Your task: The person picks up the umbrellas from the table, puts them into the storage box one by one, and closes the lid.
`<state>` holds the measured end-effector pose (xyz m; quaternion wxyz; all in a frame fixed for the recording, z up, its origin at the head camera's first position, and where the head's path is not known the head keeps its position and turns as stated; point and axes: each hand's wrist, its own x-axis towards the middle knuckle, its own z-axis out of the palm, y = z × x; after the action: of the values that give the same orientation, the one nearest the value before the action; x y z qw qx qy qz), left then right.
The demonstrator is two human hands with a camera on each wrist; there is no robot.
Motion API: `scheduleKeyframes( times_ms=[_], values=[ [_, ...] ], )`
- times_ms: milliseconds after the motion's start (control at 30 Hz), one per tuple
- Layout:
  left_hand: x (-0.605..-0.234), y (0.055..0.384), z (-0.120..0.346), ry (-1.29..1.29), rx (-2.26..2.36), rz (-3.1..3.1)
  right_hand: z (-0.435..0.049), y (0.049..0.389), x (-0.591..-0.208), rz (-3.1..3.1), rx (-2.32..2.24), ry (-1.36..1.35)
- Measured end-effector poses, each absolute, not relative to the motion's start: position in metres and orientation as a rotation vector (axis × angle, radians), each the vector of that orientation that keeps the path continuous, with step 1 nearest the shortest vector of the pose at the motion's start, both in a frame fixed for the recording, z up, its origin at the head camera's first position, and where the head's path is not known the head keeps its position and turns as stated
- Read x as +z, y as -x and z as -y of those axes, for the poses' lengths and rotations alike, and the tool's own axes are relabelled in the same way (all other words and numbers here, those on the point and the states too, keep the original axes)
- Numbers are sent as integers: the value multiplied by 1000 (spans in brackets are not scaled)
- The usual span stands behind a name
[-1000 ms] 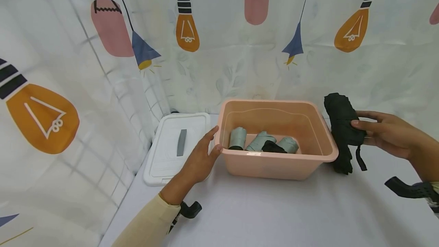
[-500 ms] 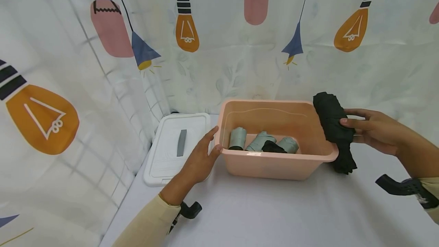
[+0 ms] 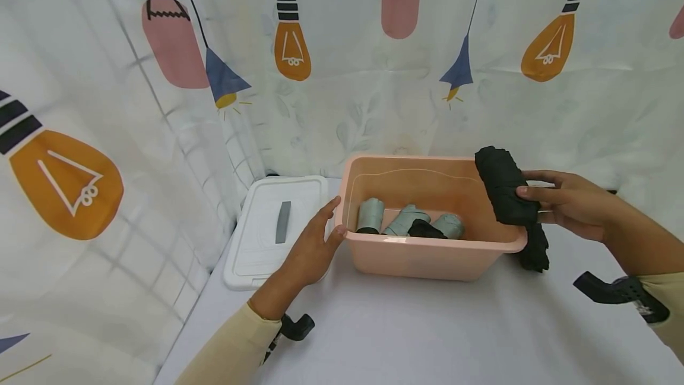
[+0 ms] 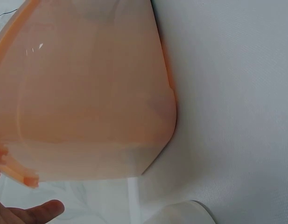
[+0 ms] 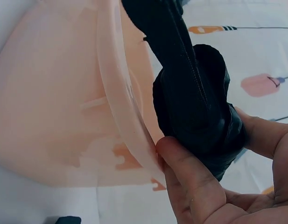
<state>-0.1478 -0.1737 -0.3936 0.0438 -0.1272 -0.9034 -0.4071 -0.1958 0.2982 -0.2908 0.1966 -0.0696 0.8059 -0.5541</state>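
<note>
Black fabric, bunched into a long, rolled bundle [image 3: 502, 186], is up at the right end of the peach-coloured, rectangular plastic tub [image 3: 417, 259], its main part above the tub's rim and its tail hanging down outside the tub. The right hand [image 3: 569, 204] has it in a pinch, digits closed on opposite faces, so the bundle sits between the fingertips and the tub. And here's what the right wrist view adds: a stitched seam [image 5: 197, 77] along the bundle's loose strip, and one fingertip [image 5: 169, 147] right by the tub's rim, contact hard to judge. Over at the tub's left end, the left hand [image 3: 312, 248] rests against the rim, fingers extended; the left wrist view catches one digit [image 4: 43, 212] sticking out straight, apart from the tub's wall. Only the head view looks down into the tub: three grey-green fabric rolls [image 3: 370, 212] on the floor of it, with a crumpled black cloth piece [image 3: 426, 230] between the middle and right ones. Left of the tub lies a white, rounded-corner plastic lid [image 3: 251, 254] with a grey strip [image 3: 283, 223]; behind the tub, a white curtain [image 3: 363, 94] shows printed orange bulbs and blue lamps.
</note>
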Motion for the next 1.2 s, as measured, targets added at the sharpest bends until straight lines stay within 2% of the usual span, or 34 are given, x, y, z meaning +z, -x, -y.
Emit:
scheduleKeyframes(
  times_ms=[500,1200],
  values=[
    [-392,147,172,357,-1255,2773,-301,192,-295,-2383,-1494,187],
    [-390,146,172,342,-1248,2789,-336,192,-322,-2443,-1394,155]
  ],
)
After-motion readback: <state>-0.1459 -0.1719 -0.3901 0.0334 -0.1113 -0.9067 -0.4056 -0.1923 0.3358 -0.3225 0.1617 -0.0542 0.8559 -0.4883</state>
